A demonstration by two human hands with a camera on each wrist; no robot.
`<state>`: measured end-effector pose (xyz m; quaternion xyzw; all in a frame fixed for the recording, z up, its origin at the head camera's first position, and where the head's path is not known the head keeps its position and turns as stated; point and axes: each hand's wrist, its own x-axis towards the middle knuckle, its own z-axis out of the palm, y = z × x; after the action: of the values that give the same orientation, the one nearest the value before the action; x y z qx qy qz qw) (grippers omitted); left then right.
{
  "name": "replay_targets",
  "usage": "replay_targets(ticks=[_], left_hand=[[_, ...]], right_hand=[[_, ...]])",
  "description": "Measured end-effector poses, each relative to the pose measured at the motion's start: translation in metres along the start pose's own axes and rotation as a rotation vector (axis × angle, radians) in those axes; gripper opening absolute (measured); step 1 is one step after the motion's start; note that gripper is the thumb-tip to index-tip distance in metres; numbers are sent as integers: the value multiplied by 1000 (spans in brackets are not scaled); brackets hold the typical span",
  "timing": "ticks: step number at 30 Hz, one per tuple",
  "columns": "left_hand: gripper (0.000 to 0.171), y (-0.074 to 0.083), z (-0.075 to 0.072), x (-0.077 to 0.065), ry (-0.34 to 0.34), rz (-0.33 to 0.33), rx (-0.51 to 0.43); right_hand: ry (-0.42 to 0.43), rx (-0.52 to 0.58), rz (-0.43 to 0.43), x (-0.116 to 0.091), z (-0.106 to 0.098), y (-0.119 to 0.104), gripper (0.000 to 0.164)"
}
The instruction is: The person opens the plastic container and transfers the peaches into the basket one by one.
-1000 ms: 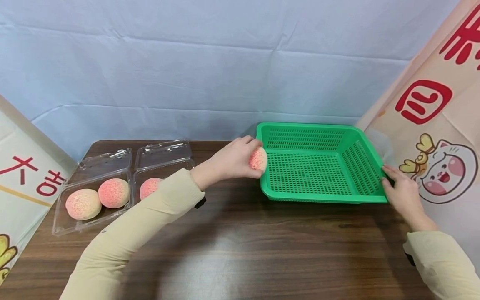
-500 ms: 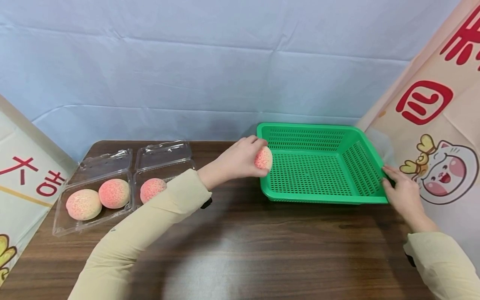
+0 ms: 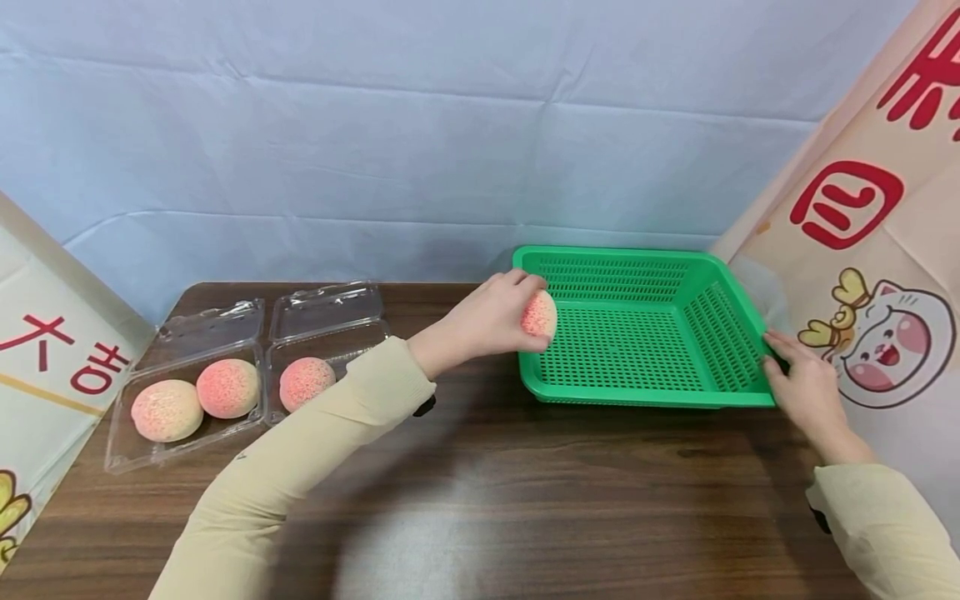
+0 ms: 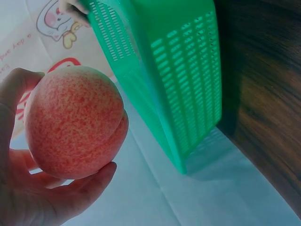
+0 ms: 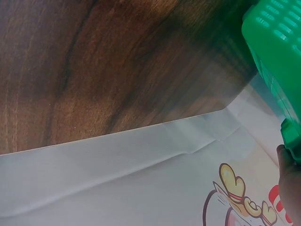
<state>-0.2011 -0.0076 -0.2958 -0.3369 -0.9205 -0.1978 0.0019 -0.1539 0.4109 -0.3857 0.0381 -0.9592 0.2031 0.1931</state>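
In the head view my left hand (image 3: 498, 318) holds a pink and cream peach (image 3: 540, 317) over the left rim of a green plastic basket (image 3: 626, 395). The left wrist view shows the thumb and fingers curled round the peach (image 4: 75, 122), with the basket (image 4: 188, 80) beyond it. My right hand (image 3: 813, 396) grips the basket's right rim near the front corner. Only part of that hand (image 5: 289, 183) shows in the right wrist view. To the left, a clear plastic clamshell (image 3: 153, 454) lies unfolded with two peaches (image 3: 228, 388) in one compartment and another peach (image 3: 306, 382) in the neighbouring one.
The brown wooden table (image 3: 525, 500) carries the basket and the clamshell. A pale blue cloth (image 3: 420, 150) hangs behind it. Printed banners stand at the left (image 3: 67, 333) and right (image 3: 847, 250), the right one close beside my right hand.
My left hand has moved slightly right with the peach, from the basket's left edge to over its inside. The peach behind my sleeve shows more fully. My right hand and the basket stay put.
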Motion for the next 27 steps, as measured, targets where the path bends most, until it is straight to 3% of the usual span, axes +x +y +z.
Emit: replay_targets(ticks=[14, 22, 27], left_hand=[[64, 6, 9, 6, 2, 6, -48], [65, 14, 13, 12, -15, 47, -28], [64, 18, 13, 15, -28, 40, -11]], right_hand=[[-16, 1, 2, 0, 2, -1, 38], [-13, 5, 8, -1, 1, 0, 38], [-19, 8, 14, -1, 1, 0, 38]])
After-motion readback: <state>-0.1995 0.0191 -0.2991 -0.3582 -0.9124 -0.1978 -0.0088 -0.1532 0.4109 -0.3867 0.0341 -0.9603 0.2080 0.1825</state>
